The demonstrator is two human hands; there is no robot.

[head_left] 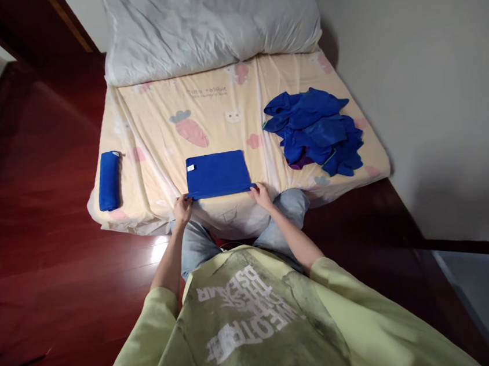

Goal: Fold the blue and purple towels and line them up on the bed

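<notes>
A blue cloth [218,173] lies as a flat rectangle near the front edge of the bed, with a small white tag at its upper left. Its near edge is slightly turned up in a narrow strip. My left hand [182,208] pinches the near left corner, and my right hand [262,195] pinches the near right corner. To the left lies a rolled blue cloth [109,181] with a white tag at its top. A loose heap of blue cloths [315,129] rests on the right side, a bit of purple showing at its lower edge.
The bed [155,122] has a pale yellow sheet with carrot and rabbit prints. A bunched white quilt [210,23] covers its far end. A pale wall [432,99] stands to the right, and dark red floor [48,227] extends to the left.
</notes>
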